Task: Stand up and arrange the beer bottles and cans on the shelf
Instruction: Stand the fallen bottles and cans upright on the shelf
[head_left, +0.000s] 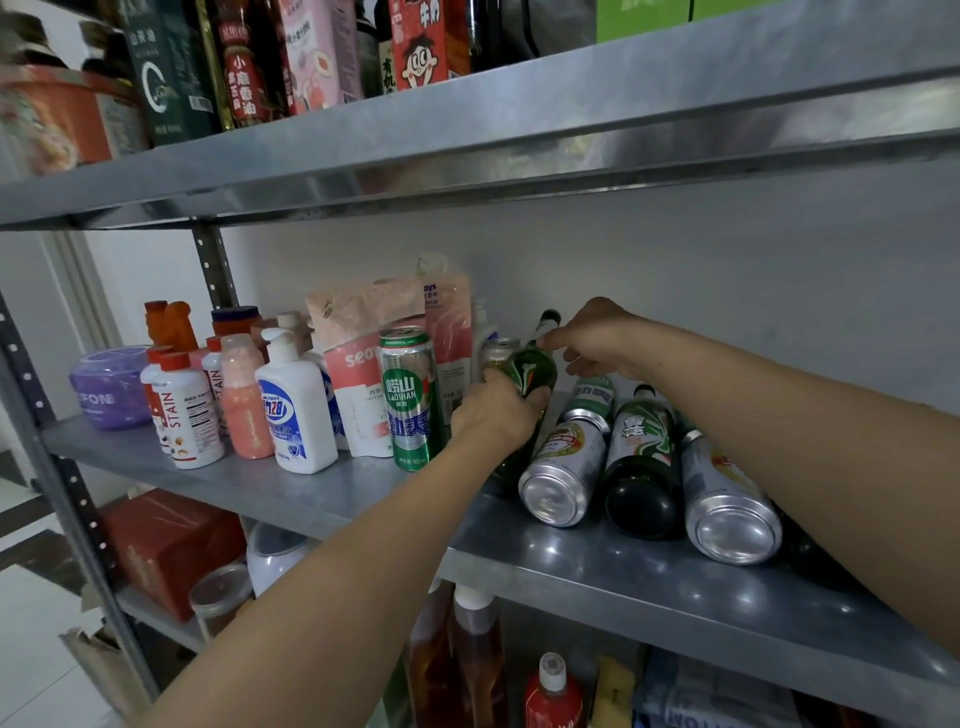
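Green beer bottle (530, 370): centre of frame, over the middle shelf (623, 577), tilted, cap end pointing up and right toward the back wall; lower part hidden behind the left hand.
Left hand (493, 413): fingers curled round the bottle's body from the lower left.
Right hand (597, 338): fingertips pinch the bottle's neck just below the cap, upper right of the left hand.
Hands: close together, both clamped on that one bottle.
Upright green can (413, 400): stands just left of the left hand, "LAOSHAN" on the label.
Silver-topped can (500, 349): upright behind the left hand, only the top showing; contact with the held bottle cannot be told.
Lying near can (563, 470): on its side right of the left hand, base toward the camera.
Lying dark bottle (644, 462): on its side, just right of that can.
Lying far can (727, 501): on its side right of the dark bottle, below the right forearm.
Left end of shelf: white pump bottle (296, 410), "STAIN" bottle (187, 418), purple tub (106, 387).
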